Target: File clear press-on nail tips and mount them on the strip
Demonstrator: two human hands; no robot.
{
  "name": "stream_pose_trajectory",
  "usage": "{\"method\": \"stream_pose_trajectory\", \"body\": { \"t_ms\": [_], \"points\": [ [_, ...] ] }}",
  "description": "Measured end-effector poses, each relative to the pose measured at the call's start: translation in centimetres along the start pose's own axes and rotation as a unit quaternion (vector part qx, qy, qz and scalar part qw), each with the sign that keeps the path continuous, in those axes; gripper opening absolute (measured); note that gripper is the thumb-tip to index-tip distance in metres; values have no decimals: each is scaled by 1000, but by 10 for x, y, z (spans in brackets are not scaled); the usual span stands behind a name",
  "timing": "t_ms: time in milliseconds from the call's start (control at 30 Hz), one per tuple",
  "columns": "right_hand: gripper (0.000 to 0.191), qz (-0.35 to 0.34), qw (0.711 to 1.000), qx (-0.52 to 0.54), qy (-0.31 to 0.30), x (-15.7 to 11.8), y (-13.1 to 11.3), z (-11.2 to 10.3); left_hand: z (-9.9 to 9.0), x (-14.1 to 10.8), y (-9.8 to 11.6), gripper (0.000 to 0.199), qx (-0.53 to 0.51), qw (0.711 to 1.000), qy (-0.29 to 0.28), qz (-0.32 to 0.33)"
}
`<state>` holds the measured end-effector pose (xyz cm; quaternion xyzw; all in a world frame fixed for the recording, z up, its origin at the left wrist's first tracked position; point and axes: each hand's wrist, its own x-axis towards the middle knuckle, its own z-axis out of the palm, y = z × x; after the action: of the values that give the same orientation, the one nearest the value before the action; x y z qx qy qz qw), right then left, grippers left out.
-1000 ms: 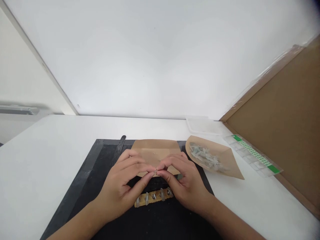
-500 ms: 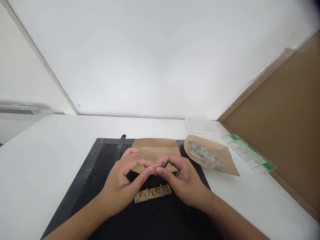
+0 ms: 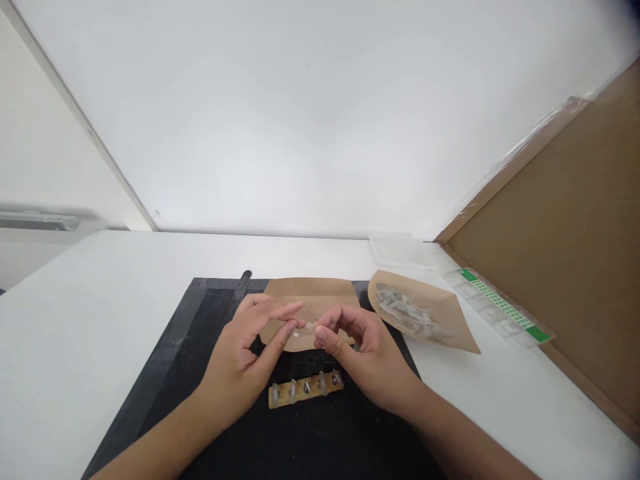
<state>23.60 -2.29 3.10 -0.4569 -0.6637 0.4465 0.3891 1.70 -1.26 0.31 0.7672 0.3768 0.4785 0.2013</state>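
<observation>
My right hand (image 3: 367, 350) pinches a small clear nail tip (image 3: 311, 327) between thumb and fingers. Just left of it, my left hand (image 3: 243, 357) has thumb and index finger pressed together; anything between them is too small to make out. Both hands are over a brown paper tray (image 3: 313, 288), where a small whitish speck (image 3: 296, 335) shows under the left fingertips. Nearer to me, a yellowish strip (image 3: 300, 393) with several metal dots lies on the black mat (image 3: 310, 440). Some clear nail tips stand upright on it.
To the right, a brown paper holder (image 3: 463, 333) is heaped with clear nail tips (image 3: 403, 308). Beyond it lie a clear plastic case with a green label (image 3: 500, 303) and a translucent lid or tray (image 3: 403, 250). A dark nail file (image 3: 241, 288) is behind my left hand. A cardboard panel (image 3: 560, 253) bounds the right side.
My fingertips have come apart, the left hand moving slightly left. The nail tip now shows in my right fingers, and a whitish speck appears under the left ones.
</observation>
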Motion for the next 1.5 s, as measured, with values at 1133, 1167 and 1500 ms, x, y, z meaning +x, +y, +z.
{"method": "stream_pose_trajectory", "body": {
  "t_ms": [1133, 1167, 1500],
  "points": [
    [16, -66, 990, -101, 72, 1, 3, -4, -2, -1, -8, 21, 39, 998, 35, -31],
    [16, -64, 990, -101, 71, 1, 3, -4, -2, -1, -7, 21, 41, 998, 33, -37],
    [16, -64, 990, -106, 60, 1, 3, -4, -4, -1, -6, 19, 44, 995, 20, -83]
  ]
}}
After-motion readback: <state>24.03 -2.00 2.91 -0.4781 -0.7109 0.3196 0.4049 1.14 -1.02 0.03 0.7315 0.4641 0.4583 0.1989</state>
